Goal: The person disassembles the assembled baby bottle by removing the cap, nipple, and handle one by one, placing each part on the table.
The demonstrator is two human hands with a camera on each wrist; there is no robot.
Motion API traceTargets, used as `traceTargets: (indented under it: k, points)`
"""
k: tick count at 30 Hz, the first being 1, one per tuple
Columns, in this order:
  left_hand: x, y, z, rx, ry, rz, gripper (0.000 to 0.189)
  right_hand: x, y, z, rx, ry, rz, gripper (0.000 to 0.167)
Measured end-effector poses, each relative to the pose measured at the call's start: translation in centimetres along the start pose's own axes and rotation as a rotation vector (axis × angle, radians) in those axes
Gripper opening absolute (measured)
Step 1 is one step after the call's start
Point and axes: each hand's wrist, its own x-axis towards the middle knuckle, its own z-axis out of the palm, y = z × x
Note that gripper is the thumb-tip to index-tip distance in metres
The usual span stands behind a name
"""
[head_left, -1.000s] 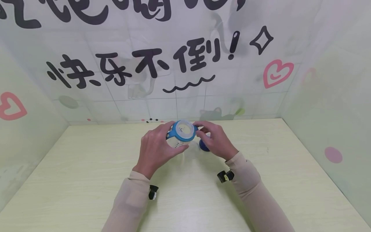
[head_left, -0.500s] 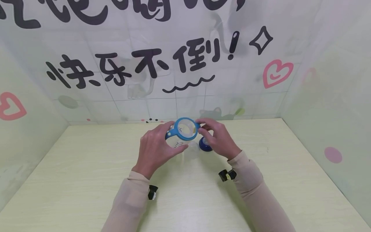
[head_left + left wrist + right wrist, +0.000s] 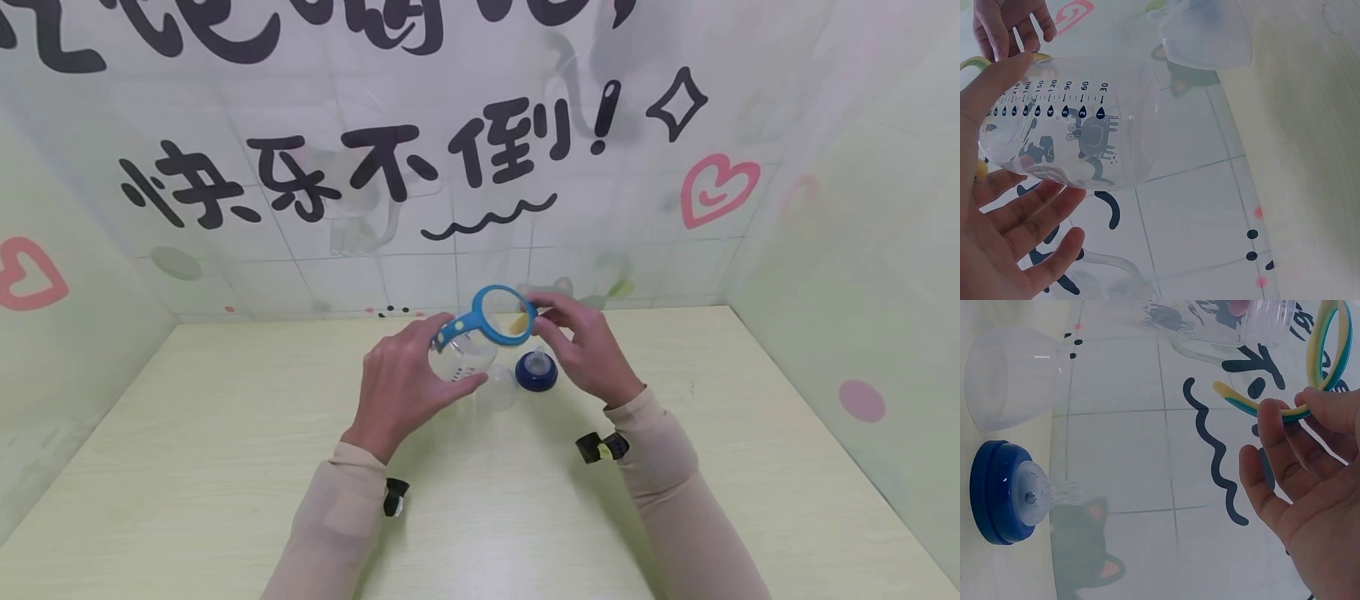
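Observation:
My left hand (image 3: 405, 379) grips a clear baby bottle (image 3: 1085, 137), printed with a measuring scale and grey animals, thumb on one side and fingers on the other. Its open mouth shows in the head view. With thumb and fingers, my right hand (image 3: 588, 350) pinches a two-handled bottle handle ring (image 3: 477, 318), blue outside and yellow inside (image 3: 1315, 356). The ring is off the bottle's neck, up and to its right, though one handle overlaps the bottle in the head view. Below the hands, a dark blue collar with a clear teat (image 3: 1000, 494) stands upright on the table.
A clear domed cap (image 3: 1013, 378) stands beside the blue collar on the pale wooden table (image 3: 225, 467). Behind the table rises a wall (image 3: 405, 275) with black lettering, and side walls (image 3: 847, 275) flank it.
My right hand has moved up and right, drawing the handle ring away from the bottle's mouth. The blue collar and domed cap are now more exposed. The left hand has stayed nearly still.

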Motion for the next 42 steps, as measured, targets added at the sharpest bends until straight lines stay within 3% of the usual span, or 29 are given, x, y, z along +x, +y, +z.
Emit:
traceTargets:
  k: [8, 19, 34, 42]
  points:
    - [0.0, 0.0, 0.1, 0.012, -0.008, -0.012, 0.079, 0.1, 0.3, -0.9, 0.064, 0.068, 0.037, 0.023]
    - [-0.2, 0.1, 0.2, 0.022, -0.01, -0.025, 0.078, 0.0, 1.4, -1.0, 0.067, 0.158, 0.158, 0.024]
    - [-0.1, -0.1, 0.3, 0.025, 0.004, -0.007, 0.077, -0.6, 4.6, -0.4, -0.081, 0.221, 0.32, 0.028]
    - [-0.1, -0.1, 0.4, 0.025, 0.006, -0.002, 0.077, -1.1, 6.0, -0.3, -0.166, 0.206, 0.379, 0.028]
